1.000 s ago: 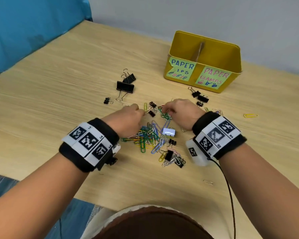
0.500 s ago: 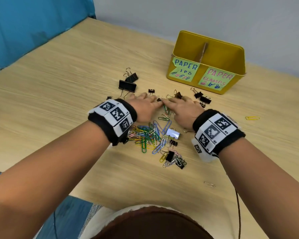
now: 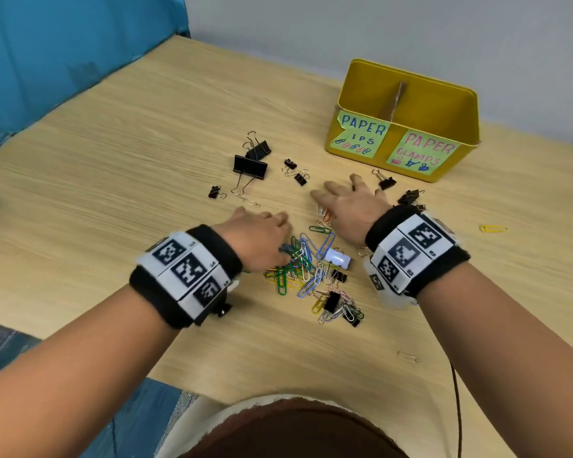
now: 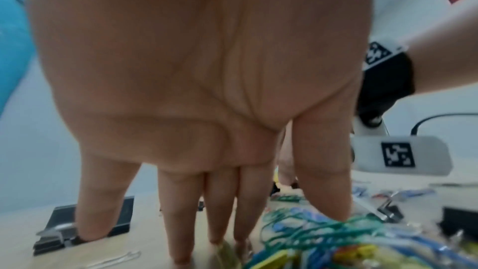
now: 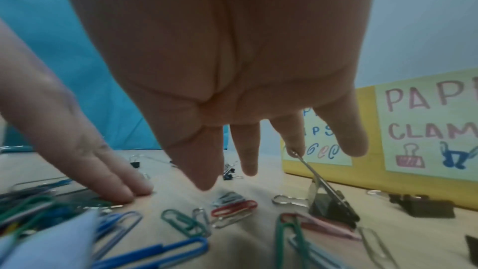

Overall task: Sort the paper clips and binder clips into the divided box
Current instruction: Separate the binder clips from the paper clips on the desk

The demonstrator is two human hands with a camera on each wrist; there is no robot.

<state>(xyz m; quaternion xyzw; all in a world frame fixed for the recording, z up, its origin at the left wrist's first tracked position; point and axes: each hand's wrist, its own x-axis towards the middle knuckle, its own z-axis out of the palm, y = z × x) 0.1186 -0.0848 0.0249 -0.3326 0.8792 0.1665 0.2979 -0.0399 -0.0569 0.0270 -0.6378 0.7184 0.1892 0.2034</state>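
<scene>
A tangle of coloured paper clips [image 3: 303, 264] lies mid-table with small black binder clips [image 3: 331, 300] mixed in. My left hand [image 3: 273, 228] lies flat at the pile's left edge; its straight fingers [image 4: 181, 222] touch the table and its thumb rests on green clips [image 4: 305, 230]. My right hand [image 3: 344, 193] hovers palm down beyond the pile with fingers [image 5: 201, 163] spread and holds nothing. The yellow divided box [image 3: 457, 104] stands at the far right, labelled for paper clips on the left and clamps on the right.
Two large black binder clips [image 3: 250, 166] and a few small ones [image 3: 301, 178] lie scattered far left of the pile. More binder clips [image 3: 386, 182] sit before the box. A yellow paper clip [image 3: 493, 228] lies far right, a silver one [image 3: 409, 357] near the front edge.
Both hands went from curled over the pile to flat with fingertips together beyond it. Now they have drawn apart: the left back to the pile's left edge, the right spread toward the box.
</scene>
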